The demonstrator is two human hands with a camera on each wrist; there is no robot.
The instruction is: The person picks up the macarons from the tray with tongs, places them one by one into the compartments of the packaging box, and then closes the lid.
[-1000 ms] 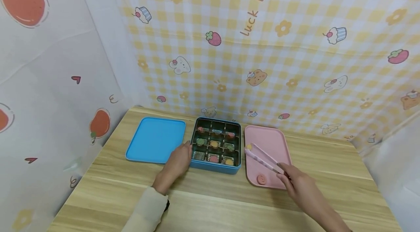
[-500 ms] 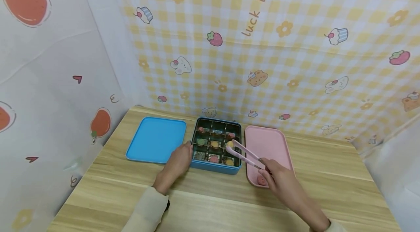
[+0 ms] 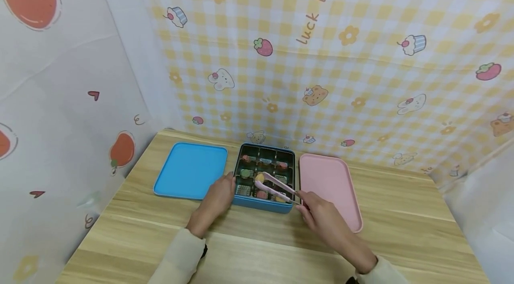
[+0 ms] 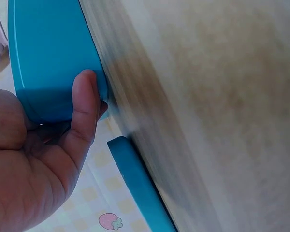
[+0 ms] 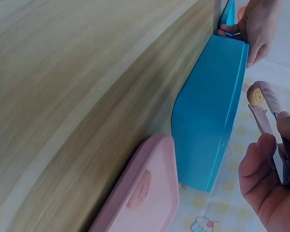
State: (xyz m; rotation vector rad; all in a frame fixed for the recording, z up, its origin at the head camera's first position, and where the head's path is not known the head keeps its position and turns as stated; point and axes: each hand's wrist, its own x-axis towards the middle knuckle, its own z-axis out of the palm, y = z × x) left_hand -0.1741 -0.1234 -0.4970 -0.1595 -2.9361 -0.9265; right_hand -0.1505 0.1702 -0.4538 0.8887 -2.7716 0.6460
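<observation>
On my feed, low right of centre, I see the right hand (image 3: 323,217) pinch the tongs (image 3: 273,191), whose tips hold a yellow cookie (image 3: 261,177) over the box (image 3: 263,205), likely raised to clear its rim. Left of centre, the left hand's (image 3: 217,194) fingers bend round the box's corner, seemingly steadying it; both forearms (image 3: 178,252) slant inward.

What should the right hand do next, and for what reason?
Probably shift the tongs left and lower the yellow cookie into the front-left compartment of the box: the tongs pinch it above the box, and that compartment seems to hold none.
</observation>
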